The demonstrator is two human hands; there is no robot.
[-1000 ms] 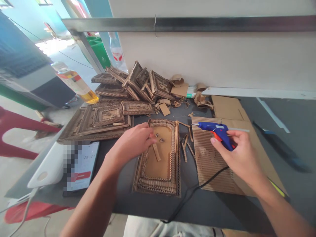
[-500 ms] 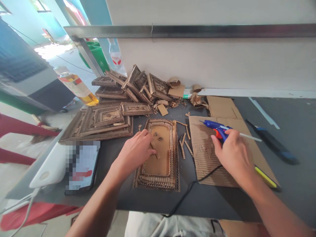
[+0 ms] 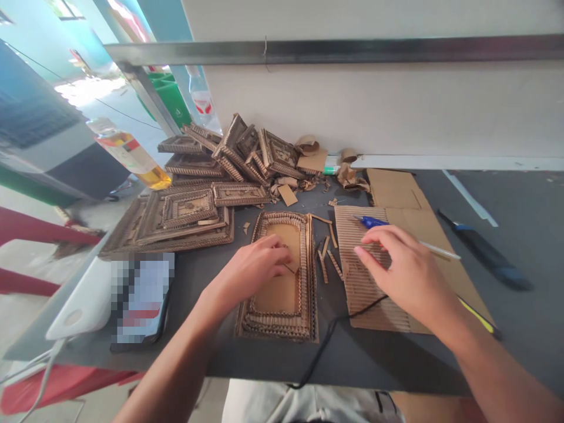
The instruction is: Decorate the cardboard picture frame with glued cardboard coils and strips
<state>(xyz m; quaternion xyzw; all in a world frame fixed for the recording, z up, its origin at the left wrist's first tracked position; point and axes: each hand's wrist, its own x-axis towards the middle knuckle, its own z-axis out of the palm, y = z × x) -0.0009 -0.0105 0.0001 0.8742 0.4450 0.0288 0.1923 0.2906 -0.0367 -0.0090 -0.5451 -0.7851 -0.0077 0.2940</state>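
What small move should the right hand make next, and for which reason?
Probably move the right hand over to the cardboard frame: it looks open by the glue gun, while the left hand alone seems to touch a thin strip inside the frame.

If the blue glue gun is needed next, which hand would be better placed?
Probably the right hand, open and close to the glue gun; the left hand is farther away, over the cardboard frame.

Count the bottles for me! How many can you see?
2. The yellow-filled bottle is left of the frame pile. The clear bottle is behind the pile, right of the green bin. Others could be hidden behind things.
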